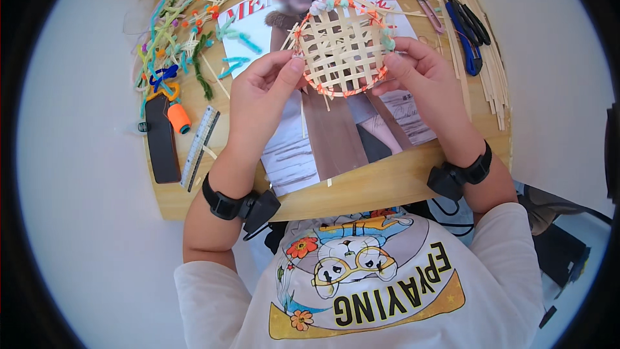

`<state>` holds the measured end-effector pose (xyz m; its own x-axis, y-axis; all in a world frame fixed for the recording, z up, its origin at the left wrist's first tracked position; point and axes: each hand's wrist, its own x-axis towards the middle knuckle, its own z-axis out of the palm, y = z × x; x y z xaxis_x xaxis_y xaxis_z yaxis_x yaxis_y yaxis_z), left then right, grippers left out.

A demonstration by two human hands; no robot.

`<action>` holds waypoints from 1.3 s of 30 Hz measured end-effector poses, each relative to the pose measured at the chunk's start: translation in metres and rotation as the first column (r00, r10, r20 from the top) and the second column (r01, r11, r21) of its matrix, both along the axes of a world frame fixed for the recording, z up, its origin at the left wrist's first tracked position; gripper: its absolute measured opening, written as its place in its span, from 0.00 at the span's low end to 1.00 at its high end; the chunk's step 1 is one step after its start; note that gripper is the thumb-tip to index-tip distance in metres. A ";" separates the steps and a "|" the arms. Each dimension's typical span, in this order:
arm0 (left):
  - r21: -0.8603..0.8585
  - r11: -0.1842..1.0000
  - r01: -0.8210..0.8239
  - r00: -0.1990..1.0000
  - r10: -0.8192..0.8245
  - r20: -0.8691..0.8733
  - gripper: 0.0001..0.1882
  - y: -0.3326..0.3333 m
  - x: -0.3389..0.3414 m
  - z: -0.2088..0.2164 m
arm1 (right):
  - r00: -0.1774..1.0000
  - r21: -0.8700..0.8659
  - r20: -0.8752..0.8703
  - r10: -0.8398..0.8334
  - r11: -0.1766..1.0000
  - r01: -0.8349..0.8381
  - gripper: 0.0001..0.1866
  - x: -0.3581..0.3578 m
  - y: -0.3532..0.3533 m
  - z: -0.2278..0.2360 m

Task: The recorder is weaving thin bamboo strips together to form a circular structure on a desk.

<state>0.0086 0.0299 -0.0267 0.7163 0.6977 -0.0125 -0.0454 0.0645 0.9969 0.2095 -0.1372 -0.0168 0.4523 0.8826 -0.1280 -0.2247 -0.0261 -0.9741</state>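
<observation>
A small light wooden desk with a rounded front edge stands on a pale, plain grey-white floor that spreads out on both sides of the desk. Even, soft light falls over the desk, with hardly any shadow on the floor beside it. To the right of the desk and nearer the viewer, a dark piece of furniture shows, too cut off to name.

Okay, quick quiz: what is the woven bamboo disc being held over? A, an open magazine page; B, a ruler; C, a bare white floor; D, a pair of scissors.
A: both hands, left hand and right hand, hold the woven disc by its edges above the magazine page lying on the wooden table; the ruler and scissors lie off to the sides.
</observation>
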 end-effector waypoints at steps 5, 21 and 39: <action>0.017 1.000 0.009 1.000 -0.008 -0.010 0.16 0.001 -0.001 0.001 | 0.999 -0.016 -0.021 0.025 1.000 -0.025 0.21 -0.001 -0.001 0.000; 0.135 0.984 -0.117 0.993 0.114 0.024 0.15 -0.001 0.000 0.008 | 0.998 0.003 0.028 0.054 0.999 -0.054 0.17 -0.014 -0.005 0.010; 0.172 0.974 -0.146 0.989 0.142 0.036 0.12 -0.001 -0.002 0.007 | 0.996 0.075 0.029 0.085 0.993 -0.087 0.15 -0.016 -0.007 0.009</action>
<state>0.0063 0.0290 -0.0197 0.6068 0.7836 0.1329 -0.0646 -0.1181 0.9909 0.1935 -0.1438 -0.0080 0.3768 0.9250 -0.0478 -0.1993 0.0305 -0.9795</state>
